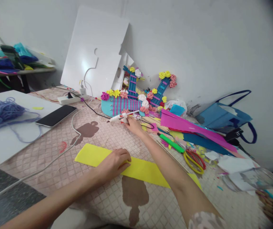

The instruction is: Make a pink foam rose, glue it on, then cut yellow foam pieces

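A long yellow paper strip (143, 168) lies flat across the cloth in front of me. My left hand (114, 160) rests on its middle with the fingers curled against the paper and the thumb close below them. Farther off, my right hand (133, 125) is closed around the handle of a white glue gun (115, 119), whose dark tip points left. My right forearm crosses above the strip and hides part of it. Just behind the glue gun stands a blue craft piece with purple strips (119, 105), trimmed with paper flowers.
A phone (56, 115) and purple yarn (1, 111) lie on a white board at left. A white cable (73, 122) runs from a power strip (73, 99). At right are a green cutter (171, 142), scissors (194, 162), magenta sheets (193, 129) and a blue bag (222, 115).
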`<act>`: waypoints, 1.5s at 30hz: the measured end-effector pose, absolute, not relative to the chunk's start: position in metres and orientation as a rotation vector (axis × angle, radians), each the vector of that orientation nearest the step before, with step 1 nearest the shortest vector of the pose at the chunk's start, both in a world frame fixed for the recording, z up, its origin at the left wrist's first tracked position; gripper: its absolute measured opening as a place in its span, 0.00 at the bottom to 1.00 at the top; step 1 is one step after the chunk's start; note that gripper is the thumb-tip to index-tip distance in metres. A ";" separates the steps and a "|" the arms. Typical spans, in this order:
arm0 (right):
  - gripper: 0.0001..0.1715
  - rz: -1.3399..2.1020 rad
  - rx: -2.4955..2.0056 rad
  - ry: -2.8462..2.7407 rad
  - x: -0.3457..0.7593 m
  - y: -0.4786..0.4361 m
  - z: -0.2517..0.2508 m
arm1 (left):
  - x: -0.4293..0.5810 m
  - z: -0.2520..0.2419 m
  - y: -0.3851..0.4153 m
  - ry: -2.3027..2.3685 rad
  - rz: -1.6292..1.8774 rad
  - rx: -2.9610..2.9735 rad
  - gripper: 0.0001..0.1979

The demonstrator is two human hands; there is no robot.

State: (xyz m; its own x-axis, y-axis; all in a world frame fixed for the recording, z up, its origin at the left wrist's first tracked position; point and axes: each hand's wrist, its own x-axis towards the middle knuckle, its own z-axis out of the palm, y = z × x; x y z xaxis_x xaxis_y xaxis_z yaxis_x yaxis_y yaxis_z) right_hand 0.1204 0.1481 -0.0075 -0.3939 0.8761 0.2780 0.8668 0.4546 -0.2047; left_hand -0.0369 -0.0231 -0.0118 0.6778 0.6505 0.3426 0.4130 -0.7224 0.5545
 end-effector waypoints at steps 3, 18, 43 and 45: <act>0.21 0.042 -1.466 -2.371 0.120 0.146 -0.004 | -0.037 -0.011 -0.024 0.833 0.747 2.465 0.05; 0.10 0.144 -1.442 -2.273 0.189 0.061 0.024 | -0.052 0.001 -0.028 0.805 0.498 2.636 0.19; 0.07 0.351 -1.377 -2.609 0.241 -0.079 0.034 | -0.039 0.020 -0.014 1.117 0.463 2.771 0.13; 0.10 0.345 -1.367 -2.602 0.240 -0.080 0.035 | -0.038 0.024 -0.012 1.165 0.410 2.730 0.13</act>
